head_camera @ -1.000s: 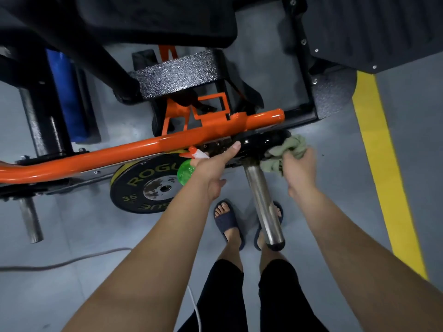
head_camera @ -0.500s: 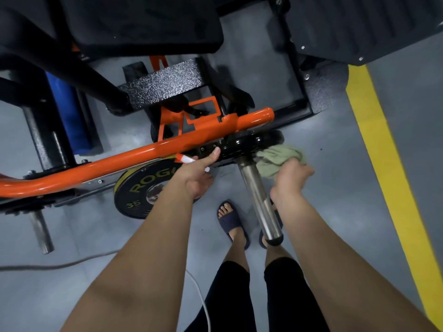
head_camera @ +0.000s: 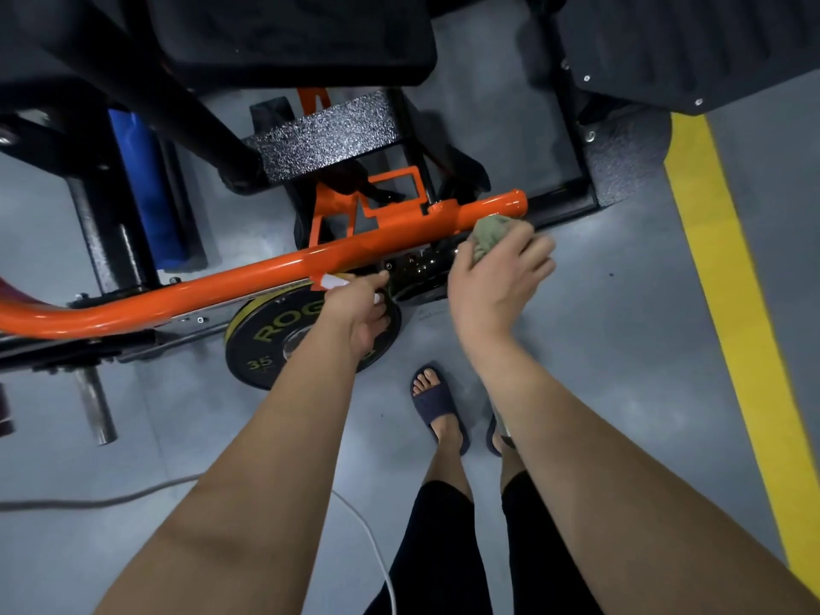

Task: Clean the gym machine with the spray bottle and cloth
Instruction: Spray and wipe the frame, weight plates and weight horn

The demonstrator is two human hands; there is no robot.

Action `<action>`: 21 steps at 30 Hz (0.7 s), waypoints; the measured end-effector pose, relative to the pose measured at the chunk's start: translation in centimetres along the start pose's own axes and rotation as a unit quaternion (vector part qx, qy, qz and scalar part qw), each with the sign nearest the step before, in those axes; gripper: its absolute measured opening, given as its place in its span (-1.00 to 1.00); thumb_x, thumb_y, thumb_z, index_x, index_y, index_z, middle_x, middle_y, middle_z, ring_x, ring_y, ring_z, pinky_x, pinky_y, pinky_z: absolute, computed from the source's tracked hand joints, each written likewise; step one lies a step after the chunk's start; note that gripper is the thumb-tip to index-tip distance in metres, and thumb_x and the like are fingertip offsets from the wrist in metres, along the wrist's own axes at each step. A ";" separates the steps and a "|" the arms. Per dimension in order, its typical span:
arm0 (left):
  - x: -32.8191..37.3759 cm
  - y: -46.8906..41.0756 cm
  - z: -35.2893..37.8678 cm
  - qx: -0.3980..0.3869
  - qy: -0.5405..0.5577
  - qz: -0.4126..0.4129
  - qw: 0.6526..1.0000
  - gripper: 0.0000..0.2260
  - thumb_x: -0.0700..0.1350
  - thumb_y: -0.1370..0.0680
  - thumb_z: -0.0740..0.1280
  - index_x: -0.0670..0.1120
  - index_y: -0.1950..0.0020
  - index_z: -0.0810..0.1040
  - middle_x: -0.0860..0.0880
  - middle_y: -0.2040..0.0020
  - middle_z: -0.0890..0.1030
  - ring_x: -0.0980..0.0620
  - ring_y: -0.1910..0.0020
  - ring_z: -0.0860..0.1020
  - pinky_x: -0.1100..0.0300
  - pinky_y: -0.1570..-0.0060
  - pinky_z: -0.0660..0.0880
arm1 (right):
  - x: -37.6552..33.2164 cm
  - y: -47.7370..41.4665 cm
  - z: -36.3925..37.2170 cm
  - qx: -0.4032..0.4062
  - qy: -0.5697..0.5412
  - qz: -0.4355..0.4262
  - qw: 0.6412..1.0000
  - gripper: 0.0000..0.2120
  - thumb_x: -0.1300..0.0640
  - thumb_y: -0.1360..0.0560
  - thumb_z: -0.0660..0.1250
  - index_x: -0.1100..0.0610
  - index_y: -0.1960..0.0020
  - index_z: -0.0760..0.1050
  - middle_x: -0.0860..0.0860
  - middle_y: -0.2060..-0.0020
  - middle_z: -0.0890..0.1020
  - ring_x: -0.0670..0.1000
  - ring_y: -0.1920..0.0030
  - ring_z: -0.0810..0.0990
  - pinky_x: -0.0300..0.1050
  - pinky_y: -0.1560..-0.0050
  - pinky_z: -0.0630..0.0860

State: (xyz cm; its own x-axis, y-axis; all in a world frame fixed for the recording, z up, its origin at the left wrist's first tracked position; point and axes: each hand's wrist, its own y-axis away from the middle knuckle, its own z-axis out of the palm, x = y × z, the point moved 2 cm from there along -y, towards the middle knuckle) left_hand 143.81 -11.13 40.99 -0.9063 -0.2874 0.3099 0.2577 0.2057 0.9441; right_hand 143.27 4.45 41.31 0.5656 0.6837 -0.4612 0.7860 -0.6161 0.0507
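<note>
On your far left, the gym machine's long orange painted steel tube (head_camera: pixel 177 295) begins its run across to the right. Just below it is the round black weight plate (head_camera: pixel 266 344), marked 35 in yellow.

Your left hand (head_camera: pixel 359 312) hovers over that plate with its fingers curled round the white-headed spray bottle (head_camera: pixel 332 281). Only the nozzle head with its red tip shows, poking out just beneath the tube. The bottle's body is hidden under your palm, and I cannot tell whether a finger is on the trigger. Held like this, the nozzle faces the tube, probably so you can spray the next patch without changing your grip.

Between your 2 hands, the glossy black bolted bracket (head_camera: pixel 417 268) glints.

Your right hand (head_camera: pixel 497 281) grips the bunched olive-green cloth (head_camera: pixel 490 233) between thumb and curled fingers (head_camera: pixel 532 249). It presses the cloth against the tube's underside, near the rounded right end. The wad sits above and ahead of your knuckles, so fabric rather than skin meets the paint, which suits a wiping stroke along the tube.

Further right, well apart from both hands, the yellow painted floor line (head_camera: pixel 732 281) runs past.
</note>
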 end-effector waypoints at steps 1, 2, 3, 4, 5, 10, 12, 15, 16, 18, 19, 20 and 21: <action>0.1 0.3 0.3 0.007 0.014 0.006 1.000 -0.46 -0.09 -0.61 0.43 -0.11 -0.53 0.31 -0.18 -0.25 0.54 -0.12 -0.29 0.55 -0.05 -0.39 0.44 | 0.0 0.7 0.0 -0.013 -0.034 -0.006 0.999 -0.60 -0.04 -0.50 0.32 0.24 -0.15 0.41 0.22 -0.16 0.44 0.19 -0.13 0.41 -0.02 -0.12 0.36; 0.2 0.8 0.7 0.007 0.026 0.014 1.000 -0.41 -0.06 -0.59 0.46 -0.09 -0.55 0.29 -0.19 -0.33 0.50 -0.16 -0.37 0.49 -0.08 -0.41 0.43 | 0.3 1.5 0.1 -0.026 -0.103 -0.013 0.994 -0.62 -0.03 -0.51 0.30 0.25 -0.13 0.39 0.21 -0.15 0.43 0.12 -0.12 0.38 -0.08 -0.14 0.36; 0.4 1.3 1.3 0.010 0.032 0.014 0.999 -0.37 -0.04 -0.55 0.50 -0.08 -0.54 0.29 -0.17 -0.33 0.50 -0.16 -0.37 0.49 -0.07 -0.37 0.48 | 0.8 2.6 0.1 -0.052 -0.180 -0.025 0.982 -0.65 0.00 -0.52 0.29 0.25 -0.12 0.38 0.20 -0.13 0.41 0.04 -0.09 0.35 -0.17 -0.12 0.35; 0.7 1.8 2.1 0.009 0.035 0.016 0.999 -0.40 -0.05 -0.52 0.52 -0.08 -0.48 0.33 -0.09 -0.25 0.52 -0.12 -0.28 0.54 -0.01 -0.21 0.59 | 1.7 3.9 -0.1 -0.091 -0.246 -0.046 0.964 -0.68 0.05 -0.52 0.29 0.26 -0.10 0.35 0.20 -0.10 0.39 -0.02 -0.05 0.34 -0.26 -0.08 0.35; 1.0 2.2 2.8 0.010 0.031 0.022 0.999 -0.49 -0.10 -0.51 0.52 -0.07 -0.39 0.39 -0.09 -0.17 0.56 -0.09 -0.13 0.60 0.10 0.07 0.67 | 2.6 5.2 -0.4 -0.144 -0.270 -0.072 0.949 -0.71 0.11 -0.52 0.29 0.27 -0.11 0.33 0.19 -0.08 0.37 -0.06 -0.02 0.34 -0.29 -0.03 0.35; 1.8 4.2 7.4 0.049 0.020 0.067 0.996 -0.12 -0.01 -0.40 0.64 -0.14 -0.51 0.15 -0.02 -0.21 0.48 0.01 -0.15 0.52 0.20 -0.05 0.55 | 8.5 1.1 0.2 -0.121 -0.240 0.044 0.962 -0.72 0.24 -0.53 0.33 0.34 -0.18 0.40 0.16 -0.07 0.47 0.02 -0.07 0.46 -0.20 -0.11 0.39; 1.8 4.2 8.3 0.088 0.011 0.091 0.992 0.02 0.07 -0.33 0.67 -0.15 -0.53 0.06 -0.02 -0.24 0.40 -0.02 -0.24 0.45 0.07 -0.31 0.43 | 9.5 -3.2 0.3 -0.060 -0.289 0.227 0.928 -0.84 0.22 -0.57 0.31 0.27 -0.10 0.46 0.16 -0.01 0.58 0.14 -0.04 0.58 -0.07 -0.06 0.50; 2.0 4.5 9.1 0.109 -0.009 0.094 0.990 0.04 0.10 -0.31 0.68 -0.15 -0.51 0.06 -0.04 -0.24 0.36 -0.02 -0.17 0.38 0.16 -0.23 0.35 | 8.1 -5.7 1.1 -0.079 -0.369 0.398 0.836 -0.75 0.13 -0.63 0.21 0.26 -0.22 0.41 0.21 -0.14 0.60 0.21 -0.11 0.62 0.07 -0.08 0.60; 1.9 4.6 9.1 0.111 -0.022 0.093 0.989 0.04 0.09 -0.31 0.68 -0.15 -0.51 0.05 -0.05 -0.24 0.34 -0.02 -0.16 0.35 0.15 -0.19 0.33 | 6.9 -4.8 1.1 -0.094 -0.348 0.403 0.842 -0.71 0.13 -0.66 0.18 0.30 -0.28 0.36 0.24 -0.21 0.56 0.23 -0.14 0.59 0.04 -0.11 0.55; 1.7 4.1 8.6 0.110 -0.041 0.084 0.990 0.02 0.04 -0.32 0.68 -0.14 -0.49 0.04 -0.09 -0.27 0.37 -0.04 -0.21 0.37 0.09 -0.22 0.35 | 4.9 -1.7 0.5 -0.155 -0.311 0.363 0.864 -0.70 0.14 -0.69 0.13 0.35 -0.30 0.31 0.22 -0.14 0.52 0.20 -0.06 0.54 -0.13 0.03 0.42; 1.5 3.7 8.0 0.103 -0.046 0.078 0.991 0.00 0.01 -0.32 0.69 -0.13 -0.48 0.05 -0.11 -0.26 0.41 -0.06 -0.25 0.40 0.07 -0.23 0.36 | 4.4 0.0 0.3 -0.197 -0.297 0.331 0.873 -0.73 0.15 -0.70 0.11 0.32 -0.29 0.31 0.14 -0.05 0.50 0.12 0.05 0.52 -0.21 0.22 0.37; 1.4 3.2 7.2 0.088 -0.044 0.071 0.993 -0.02 -0.02 -0.34 0.68 -0.13 -0.49 0.06 -0.12 -0.23 0.45 -0.08 -0.29 0.44 0.06 -0.24 0.38 | 4.7 0.8 0.1 -0.230 -0.282 0.296 0.883 -0.77 0.14 -0.70 0.09 0.28 -0.26 0.30 0.06 0.02 0.48 0.01 0.14 0.48 -0.30 0.35 0.35; 1.3 2.8 6.5 0.073 -0.042 0.061 0.995 -0.01 -0.03 -0.35 0.67 -0.13 -0.52 0.05 -0.15 -0.25 0.47 -0.12 -0.33 0.45 0.04 -0.28 0.39 | 4.9 0.7 -0.4 -0.245 -0.268 0.268 0.893 -0.82 0.15 -0.70 0.09 0.24 -0.23 0.29 0.02 0.06 0.46 -0.04 0.17 0.46 -0.35 0.40 0.32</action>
State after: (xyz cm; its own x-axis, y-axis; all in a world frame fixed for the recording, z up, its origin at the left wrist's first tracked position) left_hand 141.21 -4.88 43.26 -0.8973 -0.1738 0.4058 0.3224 0.3699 0.8713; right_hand 146.74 7.50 39.44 0.7955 -0.0239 -0.6054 0.5275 -0.4644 0.7114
